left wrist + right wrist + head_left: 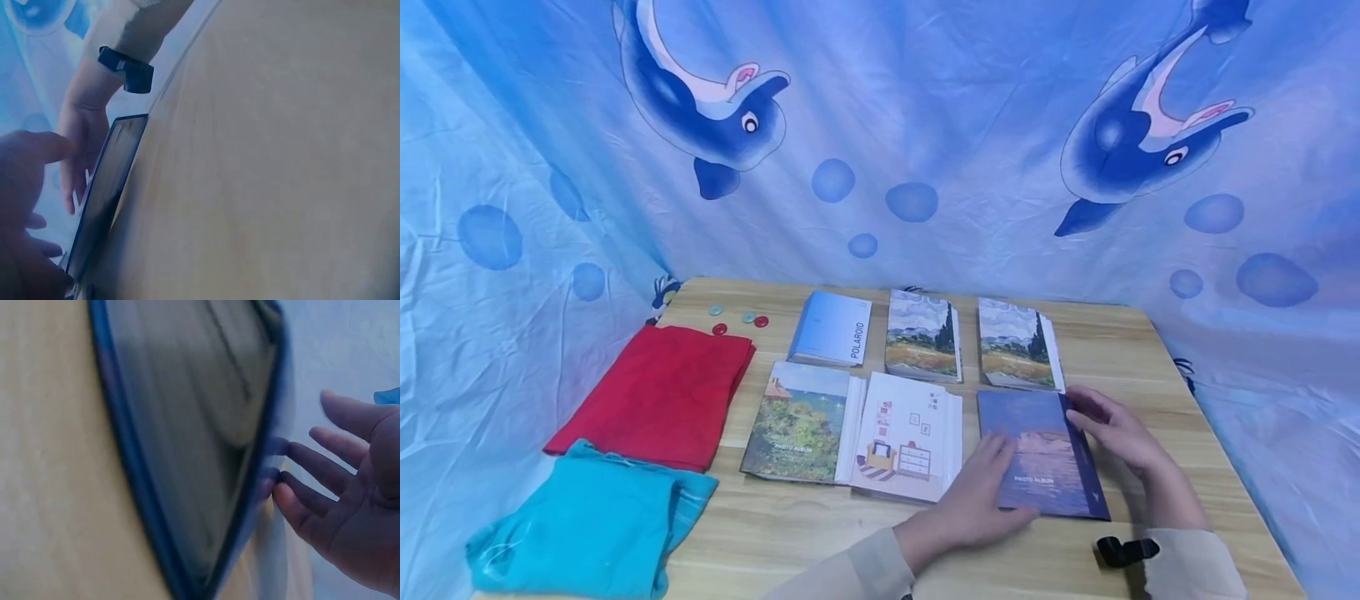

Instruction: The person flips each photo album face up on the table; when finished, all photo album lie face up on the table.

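A dark blue photo album (pixel 1037 454) with a sunset-coloured cliff on its cover lies at the front right of the table, between both hands. My left hand (pixel 977 500) lies over its left edge, fingers extended on the cover and thumb toward the near edge. At the far right corner my right hand (pixel 1112 429) has its loosely bent fingers against the spine side. In the right wrist view the album (pixel 187 450) shows its page edges between blue covers, with the fingertips of my right hand (pixel 350 481) right at one cover. The left wrist view shows the album's narrow end (pixel 109 187).
Left of it lie a white album with furniture drawings (pixel 910 442) and a garden-picture album (pixel 801 425). Behind stand a blue Polaroid album (pixel 831 329) and two landscape albums (pixel 921 333). Red cloth (pixel 658 396), turquoise cloth (pixel 595 525) and several small discs (pixel 719 329) occupy the left.
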The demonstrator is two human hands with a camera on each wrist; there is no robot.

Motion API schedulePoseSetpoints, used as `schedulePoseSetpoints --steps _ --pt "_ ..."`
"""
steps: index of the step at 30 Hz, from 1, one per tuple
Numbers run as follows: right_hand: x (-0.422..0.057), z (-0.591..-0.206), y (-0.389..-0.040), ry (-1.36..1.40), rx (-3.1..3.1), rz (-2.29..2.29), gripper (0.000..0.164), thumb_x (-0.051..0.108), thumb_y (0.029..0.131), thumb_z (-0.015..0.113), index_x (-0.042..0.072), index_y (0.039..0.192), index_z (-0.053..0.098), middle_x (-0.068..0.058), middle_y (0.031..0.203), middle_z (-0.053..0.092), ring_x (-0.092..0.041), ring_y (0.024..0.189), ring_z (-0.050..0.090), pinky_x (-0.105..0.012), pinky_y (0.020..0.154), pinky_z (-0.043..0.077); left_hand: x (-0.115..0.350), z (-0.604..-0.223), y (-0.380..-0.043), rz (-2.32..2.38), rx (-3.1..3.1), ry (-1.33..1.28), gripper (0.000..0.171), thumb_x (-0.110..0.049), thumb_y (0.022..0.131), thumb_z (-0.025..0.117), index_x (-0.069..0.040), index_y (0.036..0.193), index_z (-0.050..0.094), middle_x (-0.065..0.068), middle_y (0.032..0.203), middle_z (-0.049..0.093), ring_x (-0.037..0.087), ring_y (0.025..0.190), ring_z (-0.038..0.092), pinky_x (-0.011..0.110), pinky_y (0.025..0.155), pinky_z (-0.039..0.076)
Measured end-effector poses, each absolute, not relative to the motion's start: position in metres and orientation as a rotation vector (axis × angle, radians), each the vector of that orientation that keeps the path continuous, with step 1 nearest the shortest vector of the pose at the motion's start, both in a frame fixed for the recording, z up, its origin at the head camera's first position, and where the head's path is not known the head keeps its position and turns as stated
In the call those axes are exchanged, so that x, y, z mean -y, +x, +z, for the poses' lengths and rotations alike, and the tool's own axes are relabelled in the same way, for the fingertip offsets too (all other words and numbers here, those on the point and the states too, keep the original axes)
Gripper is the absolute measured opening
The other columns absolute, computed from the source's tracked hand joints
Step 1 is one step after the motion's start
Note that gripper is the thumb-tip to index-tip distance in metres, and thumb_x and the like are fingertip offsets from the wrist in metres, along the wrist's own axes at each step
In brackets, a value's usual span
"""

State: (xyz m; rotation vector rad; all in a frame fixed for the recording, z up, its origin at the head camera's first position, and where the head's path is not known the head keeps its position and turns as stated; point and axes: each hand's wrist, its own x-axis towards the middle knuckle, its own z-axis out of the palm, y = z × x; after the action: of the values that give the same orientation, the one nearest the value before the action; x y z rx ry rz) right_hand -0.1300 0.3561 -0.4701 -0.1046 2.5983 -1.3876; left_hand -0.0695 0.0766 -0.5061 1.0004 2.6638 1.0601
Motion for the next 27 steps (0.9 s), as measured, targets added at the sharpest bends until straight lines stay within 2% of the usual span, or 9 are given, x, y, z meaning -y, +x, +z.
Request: schedulePoseSetpoints --steps 3,7,9,13,16,20,23,27 --pt "-0.355 -0.472 -0.129 -0.153 -2.632 -1.336 0.064 0.027 0.101 0.064 -0.002 0.152 0.039 -0.033 0.152 0.039 -0.054 0.138 0.037 -0.068 0.108 0.035 -0.079 -0.507 -0.068 1.007 -2.671 0.979 0.107 -0.053 0.082 0.08 -0.008 0.161 0.023 0.015 0.167 0.019 0.03 0.154 0.011 0.042 0.121 0.025" --pt "-0.356 -0.475 -0.127 -0.198 -2.692 -1.254 0.065 0.026 0.098 0.069 -0.002 0.15 0.042 -0.034 0.147 0.045 -0.053 0.132 0.046 -0.062 0.103 0.044 -0.081 -0.504 -0.067 0.958 -2.734 0.909 0.113 -0.039 0.073 0.09 -0.006 0.16 0.026 0.016 0.166 0.022 0.032 0.154 0.014 0.041 0.121 0.024" --pt "-0.357 -0.477 -0.125 -0.203 -2.702 -1.22 0.066 0.028 0.098 0.07 -0.001 0.15 0.043 -0.032 0.143 0.049 -0.05 0.124 0.053 -0.056 0.096 0.05 -0.081 -0.503 -0.068 0.95 -2.767 0.872 0.111 -0.033 0.071 0.091 -0.004 0.159 0.028 0.017 0.165 0.025 0.033 0.153 0.017 0.041 0.122 0.022" --pt "-0.359 -0.481 -0.122 -0.179 -2.721 -1.179 0.065 0.035 0.098 0.068 0.002 0.15 0.047 -0.028 0.139 0.053 -0.041 0.115 0.057 -0.042 0.083 0.052 -0.08 -0.502 -0.069 1.021 -2.753 0.834 0.109 -0.023 0.069 0.09 -0.001 0.157 0.029 0.02 0.164 0.024 0.034 0.153 0.016 0.041 0.123 0.019" --pt "-0.36 -0.48 -0.119 -0.097 -2.699 -1.255 0.064 0.037 0.098 0.068 0.0 0.147 0.05 -0.026 0.136 0.056 -0.037 0.115 0.058 -0.041 0.083 0.053 -0.079 -0.503 -0.069 1.115 -2.706 0.827 0.112 -0.018 0.067 0.089 0.001 0.158 0.027 0.021 0.164 0.023 0.034 0.153 0.016 0.041 0.122 0.02" --pt "-0.362 -0.473 -0.116 -0.029 -2.539 -1.63 0.053 0.03 0.103 0.062 -0.003 0.143 0.051 -0.007 0.125 0.064 -0.019 0.105 0.065 -0.032 0.081 0.058 -0.079 -0.501 -0.069 1.238 -2.652 0.788 0.109 -0.016 0.066 0.088 0.002 0.156 0.03 0.02 0.162 0.03 0.033 0.151 0.025 0.039 0.121 0.026" --pt "-0.361 -0.466 -0.116 -0.09 -2.333 -1.969 0.037 0.021 0.106 0.055 0.006 0.14 0.057 0.008 0.119 0.064 -0.007 0.097 0.066 -0.025 0.075 0.059 -0.078 -0.498 -0.07 1.294 -2.607 0.739 0.104 -0.017 0.069 0.087 -0.002 0.156 0.033 0.017 0.162 0.032 0.031 0.148 0.032 0.039 0.119 0.031" --pt "-0.353 -0.453 -0.114 -0.21 -2.195 -2.174 0.032 0.015 0.107 0.05 0.017 0.137 0.062 0.013 0.123 0.066 -0.004 0.101 0.066 -0.023 0.075 0.058 -0.077 -0.495 -0.074 1.362 -2.527 0.767 0.101 -0.018 0.072 0.085 -0.014 0.159 0.033 0.007 0.163 0.032 0.028 0.147 0.035 0.042 0.117 0.035"
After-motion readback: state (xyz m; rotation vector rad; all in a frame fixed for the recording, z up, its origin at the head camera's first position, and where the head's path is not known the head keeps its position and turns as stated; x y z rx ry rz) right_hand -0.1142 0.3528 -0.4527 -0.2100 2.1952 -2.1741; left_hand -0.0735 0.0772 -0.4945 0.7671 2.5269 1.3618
